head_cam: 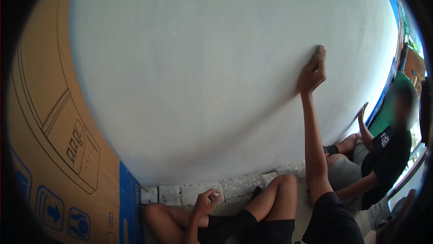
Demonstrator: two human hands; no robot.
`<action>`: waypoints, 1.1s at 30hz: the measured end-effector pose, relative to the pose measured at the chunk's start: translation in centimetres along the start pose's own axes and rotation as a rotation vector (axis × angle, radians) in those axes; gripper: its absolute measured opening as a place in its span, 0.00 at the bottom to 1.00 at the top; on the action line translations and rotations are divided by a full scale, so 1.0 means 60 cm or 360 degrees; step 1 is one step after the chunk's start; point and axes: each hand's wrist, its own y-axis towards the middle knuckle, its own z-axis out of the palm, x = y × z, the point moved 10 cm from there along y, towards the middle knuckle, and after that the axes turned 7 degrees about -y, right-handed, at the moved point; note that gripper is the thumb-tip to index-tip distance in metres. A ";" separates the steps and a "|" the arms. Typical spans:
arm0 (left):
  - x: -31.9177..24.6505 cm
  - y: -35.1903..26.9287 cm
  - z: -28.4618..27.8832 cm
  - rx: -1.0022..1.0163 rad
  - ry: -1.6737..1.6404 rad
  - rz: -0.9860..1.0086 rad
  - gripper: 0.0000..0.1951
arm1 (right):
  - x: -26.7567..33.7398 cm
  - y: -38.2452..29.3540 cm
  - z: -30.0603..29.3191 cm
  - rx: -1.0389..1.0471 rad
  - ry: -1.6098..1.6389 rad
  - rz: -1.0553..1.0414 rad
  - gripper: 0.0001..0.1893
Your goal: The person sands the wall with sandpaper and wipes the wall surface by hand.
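A pale painted wall (203,58) fills most of the view. My right hand (312,75) is raised against its right part, the fingers closed on a small dark object (320,50) at the wall's surface; what it is cannot be told. A long shadow falls from that hand down to the left. Low in the view, my left hand (207,202) hovers by my crossed legs with the fingers curled round a small whitish piece (216,195), its kind unclear.
A large printed cardboard box (50,108) stands along the left side. Grey paving blocks (201,194) line the wall's foot. At the right sits another person (385,162) in a black shirt, one hand (362,110) at the wall. Green material (379,119) shows behind that person.
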 end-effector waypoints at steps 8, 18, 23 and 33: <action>0.020 -0.015 0.004 -0.0019 0.0126 -0.0093 0.09 | 0.070 0.028 0.053 0.0427 0.0052 -0.0886 0.18; 0.022 0.014 0.030 0.0036 0.0127 -0.0021 0.09 | 0.109 -0.056 0.060 0.0790 0.0235 -0.1326 0.21; 0.035 -0.009 0.037 0.0124 0.0104 -0.0198 0.09 | -0.121 0.025 -0.025 -0.0161 -0.0004 0.0270 0.17; 0.040 -0.002 0.027 -0.0007 0.0188 -0.0078 0.09 | 0.055 -0.295 -0.067 0.1282 0.0238 -0.0768 0.18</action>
